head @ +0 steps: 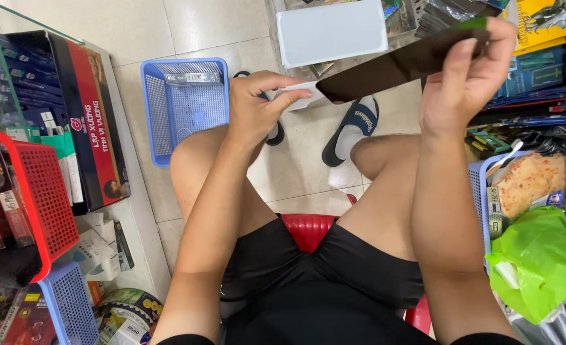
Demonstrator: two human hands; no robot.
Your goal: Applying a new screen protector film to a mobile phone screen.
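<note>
from the head view: dark flat panel (403,64), thin and glossy, held up over the knees, long axis running from lower left to upper right, low end pointing toward the left hand (257,108), high end with a green tab (473,23) up by the right fingertips. right hand (465,76) raised, forearm rising steeply from the lap, fingers clamped across the panel's upper end, thumb along the near face. left hand lower and nearer the middle, forearm angled up from the left thigh, thumb and forefinger pinched on a small white piece (302,96) that touches the panel's low end. white flat box (331,32) just above the panel, on the tiled floor (200,25). blue mesh basket (184,105) on the floor left of the left hand, near the knee. dark sandals (353,128) on the feet beneath the panel. red stool (305,229) showing between the thighs. red basket (43,191) far left; green bag (538,262) far right.
</note>
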